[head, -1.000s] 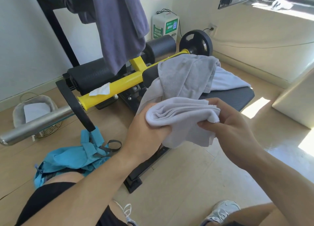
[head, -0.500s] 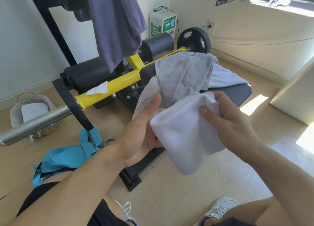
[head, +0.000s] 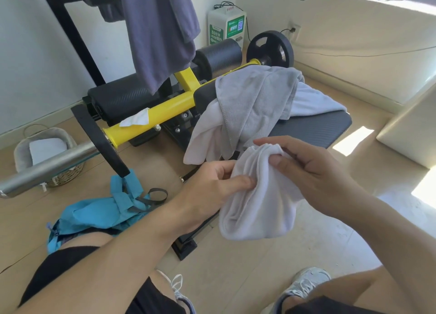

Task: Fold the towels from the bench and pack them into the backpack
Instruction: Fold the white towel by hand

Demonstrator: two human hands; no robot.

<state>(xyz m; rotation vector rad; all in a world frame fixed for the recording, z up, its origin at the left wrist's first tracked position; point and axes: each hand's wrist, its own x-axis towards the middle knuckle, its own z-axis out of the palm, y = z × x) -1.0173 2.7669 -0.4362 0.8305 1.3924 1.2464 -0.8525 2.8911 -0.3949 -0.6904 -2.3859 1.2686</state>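
The white towel [head: 257, 200] is now hanging down from both hands in front of the bench [head: 313, 127], with its upper edge gathered in a bunch and its lower part folded over in a loose loop. One second ago it lay across the hands as a flat, horizontal bundle; since then the hands turned it so that it falls vertically. The left hand [head: 212, 186] pinches the left side of the gathered edge between thumb and fingers, and the right hand [head: 313, 169] grips the top of the bunch, thumb in front; the two hands are close together, both closed on the cloth. I judge that the fold is not finished, because the cloth looks bunched, not flat. The grey towel [head: 257, 101] and another pale towel [head: 316, 101] under it remain on the bench. The blue backpack [head: 103, 212] lies on the floor at the left, beside the knee, and I cannot see any towel inside it.
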